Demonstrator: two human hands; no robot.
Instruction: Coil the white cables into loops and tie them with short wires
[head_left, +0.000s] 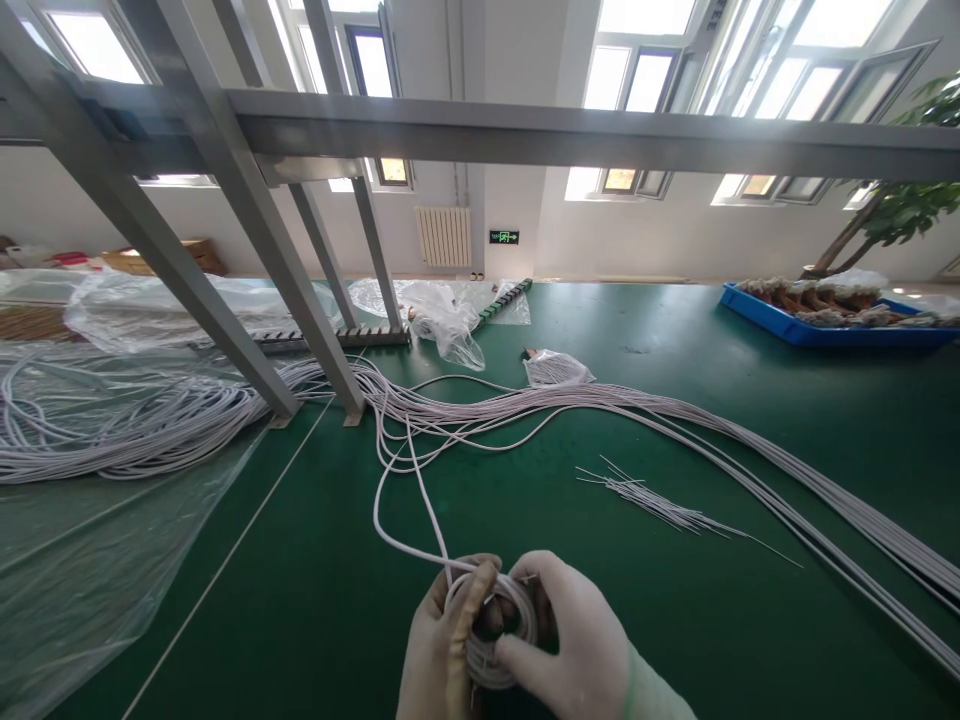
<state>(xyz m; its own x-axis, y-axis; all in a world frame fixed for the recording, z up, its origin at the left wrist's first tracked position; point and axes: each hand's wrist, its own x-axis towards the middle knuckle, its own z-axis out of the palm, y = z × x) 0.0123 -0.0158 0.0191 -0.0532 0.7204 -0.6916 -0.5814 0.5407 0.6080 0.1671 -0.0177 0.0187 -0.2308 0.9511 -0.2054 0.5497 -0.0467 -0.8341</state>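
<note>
Low in the head view, a small coil of white cable is held between both gloved hands. My left hand wraps its fingers round the coil's left side. My right hand grips the right side, its thumb across the front of the ring and its index finger over the top. Two strands of white cable run up from the coil to a long cable bundle on the green table. The fingertips behind the coil are partly hidden.
Short white ties lie in a loose pile to the right. Grey metal posts stand at the left, under a grey crossbar. Farther back are a plastic bag and a blue tray. Plastic sheeting covers the left side.
</note>
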